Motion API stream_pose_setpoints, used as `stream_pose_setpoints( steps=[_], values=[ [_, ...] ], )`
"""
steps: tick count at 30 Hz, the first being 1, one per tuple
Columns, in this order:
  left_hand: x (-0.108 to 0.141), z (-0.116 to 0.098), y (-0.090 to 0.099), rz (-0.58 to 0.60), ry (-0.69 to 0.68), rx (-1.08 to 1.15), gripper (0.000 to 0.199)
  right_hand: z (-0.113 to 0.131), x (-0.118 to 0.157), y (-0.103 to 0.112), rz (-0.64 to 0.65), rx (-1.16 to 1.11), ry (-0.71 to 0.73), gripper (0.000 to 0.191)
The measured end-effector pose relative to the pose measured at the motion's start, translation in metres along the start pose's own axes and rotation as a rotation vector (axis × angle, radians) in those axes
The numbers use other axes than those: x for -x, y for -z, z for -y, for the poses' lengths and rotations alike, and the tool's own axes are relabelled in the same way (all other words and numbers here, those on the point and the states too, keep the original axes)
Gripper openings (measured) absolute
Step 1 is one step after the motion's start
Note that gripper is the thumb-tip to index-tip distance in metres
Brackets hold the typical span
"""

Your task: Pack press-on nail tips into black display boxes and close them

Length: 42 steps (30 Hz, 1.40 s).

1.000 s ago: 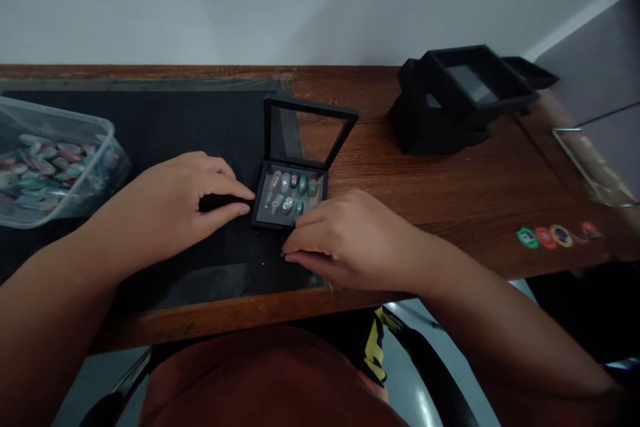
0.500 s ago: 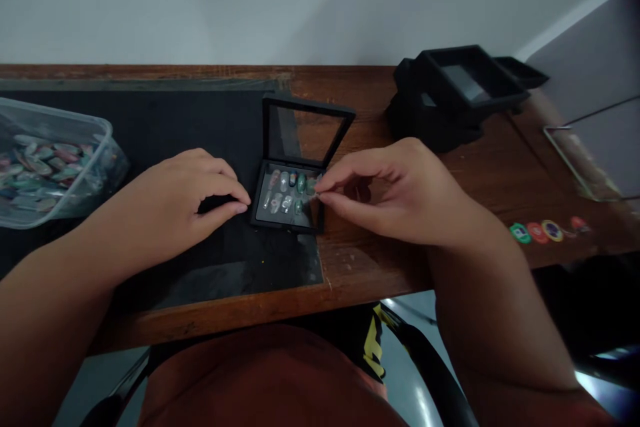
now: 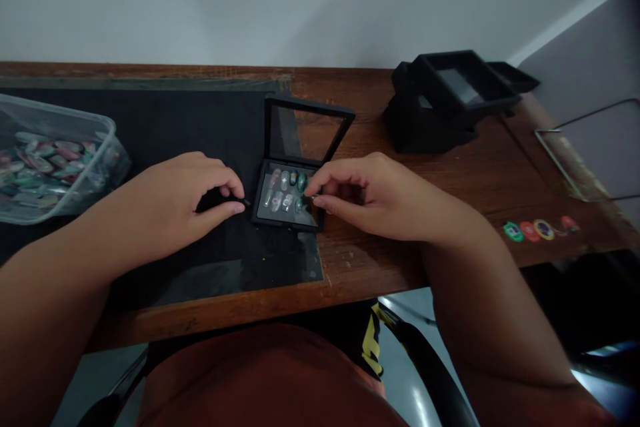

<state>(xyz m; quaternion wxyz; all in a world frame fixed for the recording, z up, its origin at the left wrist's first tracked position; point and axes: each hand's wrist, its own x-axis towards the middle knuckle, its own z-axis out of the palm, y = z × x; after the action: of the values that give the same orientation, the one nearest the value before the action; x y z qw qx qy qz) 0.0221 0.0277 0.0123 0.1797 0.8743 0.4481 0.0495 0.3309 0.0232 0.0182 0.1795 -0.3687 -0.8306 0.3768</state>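
A small black display case [image 3: 289, 221] lies on the desk with its clear-windowed lid [image 3: 309, 133] raised. Two rows of decorated press-on nails [image 3: 277, 201], some clear and some green, sit on its grey insert. My right hand [image 3: 383, 197] reaches over the case's right side, thumb and forefinger pinched at the right end of the rows. A tiny glint between these fingertips looks like a press-on nail, mostly hidden. My left hand [image 3: 185, 197] rests just left of the case, thumb and forefinger nearly together around a small dark bit that I cannot make out.
A clear plastic tub [image 3: 107, 137] full of loose nails stands at the left on a black mat [image 3: 200, 120]. Several black open cases [image 3: 440, 100] are stacked at the back right. Round stickers [image 3: 530, 231] mark the wooden desk [image 3: 365, 267] at right.
My right fingertips have moved slightly left and down over the nails. My left fingertips have drawn a little left, away from the case's edge. The case stays in place.
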Motion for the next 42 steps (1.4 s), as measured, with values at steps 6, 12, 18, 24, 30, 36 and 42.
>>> stream_pose_setpoints(
  steps=[6, 12, 18, 24, 30, 36, 42],
  values=[
    [-0.001, -0.001, 0.001, 0.03, -0.048, 0.001, 0.032, 0.002, 0.0, 0.001, 0.015, 0.024, -0.092, 0.015],
    [-0.001, -0.004, 0.002, 0.017, -0.043, 0.035, 0.029, 0.007, 0.003, 0.005, 0.118, -0.083, -0.105, 0.013],
    [-0.001, -0.001, 0.0, 0.026, 0.057, 0.083, 0.041, 0.006, 0.004, 0.007, 0.093, -0.078, -0.093, 0.014],
    [-0.005, 0.001, -0.001, 0.03, 0.025, 0.087, 0.039, 0.0, 0.001, 0.008, 0.021, -0.004, -0.094, 0.014],
    [-0.006, -0.001, 0.0, 0.007, 0.01, 0.068, 0.036, 0.0, 0.0, 0.008, -0.003, 0.048, -0.128, 0.009],
    [-0.004, 0.001, 0.001, 0.047, 0.01, 0.06, 0.034, -0.001, 0.001, 0.01, -0.029, 0.029, -0.124, 0.013],
    [0.0, 0.0, 0.003, 0.053, 0.018, 0.053, 0.027, -0.001, 0.001, 0.008, -0.055, 0.028, -0.108, 0.009]
  ],
)
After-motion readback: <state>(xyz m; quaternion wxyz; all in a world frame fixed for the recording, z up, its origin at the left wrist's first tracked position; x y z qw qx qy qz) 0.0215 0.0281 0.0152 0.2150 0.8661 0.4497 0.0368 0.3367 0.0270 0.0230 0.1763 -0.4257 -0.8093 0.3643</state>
